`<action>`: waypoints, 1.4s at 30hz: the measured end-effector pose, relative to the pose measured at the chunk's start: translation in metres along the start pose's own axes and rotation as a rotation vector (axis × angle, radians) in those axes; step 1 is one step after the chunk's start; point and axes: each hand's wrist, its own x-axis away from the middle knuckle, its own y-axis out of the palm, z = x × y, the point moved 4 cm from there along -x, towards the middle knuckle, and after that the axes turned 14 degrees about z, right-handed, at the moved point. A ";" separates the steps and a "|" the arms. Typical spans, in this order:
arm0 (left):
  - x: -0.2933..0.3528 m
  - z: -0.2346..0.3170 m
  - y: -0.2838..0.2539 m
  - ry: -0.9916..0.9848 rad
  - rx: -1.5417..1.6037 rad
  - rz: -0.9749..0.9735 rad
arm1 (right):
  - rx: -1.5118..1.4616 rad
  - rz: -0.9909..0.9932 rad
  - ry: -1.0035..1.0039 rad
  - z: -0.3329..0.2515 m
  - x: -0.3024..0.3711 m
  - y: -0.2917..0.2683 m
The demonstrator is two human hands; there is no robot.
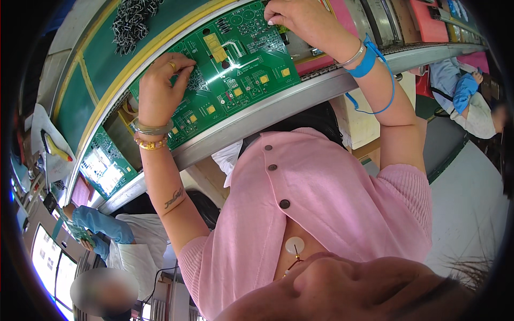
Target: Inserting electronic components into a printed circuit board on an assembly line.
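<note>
A large green circuit board [257, 72] lies on the metal rails in front of me, with yellow square pads and black parts on it. Over its left part, my left hand [162, 88] has thumb and forefinger drawn together close to the board. My right hand [305, 21] is at the board's far right edge, its fingertips pinched near a group of round outlines. Whatever either pinch holds is too small or hidden to make out. A blue wrist strap [367, 60] with a coiled cord circles my right wrist.
A metal rail [241, 119] runs along the near side. Another green board [104, 163] sits farther left on the line. Dark wire-like parts [131, 27] are heaped on the green bench beyond. Red bins [428, 21] stand at far right. People work on both sides.
</note>
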 end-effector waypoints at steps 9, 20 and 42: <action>0.003 0.000 0.002 -0.005 0.024 0.009 | 0.046 -0.010 -0.027 -0.003 0.004 0.000; -0.003 -0.007 -0.002 -0.018 0.054 0.072 | -0.011 0.175 -0.134 0.014 0.011 0.005; 0.125 -0.276 -0.267 -0.841 -0.972 0.805 | -0.123 0.343 0.225 0.033 0.022 -0.012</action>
